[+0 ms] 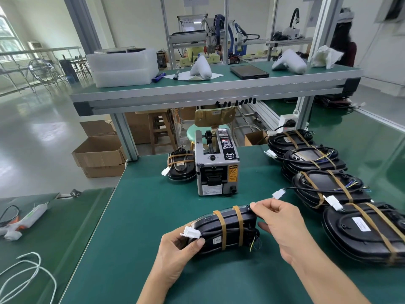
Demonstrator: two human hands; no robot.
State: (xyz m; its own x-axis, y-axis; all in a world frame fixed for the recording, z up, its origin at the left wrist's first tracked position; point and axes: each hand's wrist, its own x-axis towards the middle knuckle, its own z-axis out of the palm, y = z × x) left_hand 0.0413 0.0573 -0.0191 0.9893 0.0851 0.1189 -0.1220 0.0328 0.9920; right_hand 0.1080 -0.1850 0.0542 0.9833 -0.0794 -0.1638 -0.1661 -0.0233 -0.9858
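L grip (pixel 175 249) holds black unit (pixel 231 226) — R grip (pixel 282 227) pinches its top corner.

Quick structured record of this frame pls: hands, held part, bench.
held part: black unit, two tan bands round it, white connector at its left end
left hand: grips that end beside the connector
right hand: pinches the unit's far right corner
behind: tape dispenser on green table
right: row of banded units

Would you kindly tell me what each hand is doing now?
Left hand: grips the black unit by its left end.
Right hand: pinches its upper right corner.
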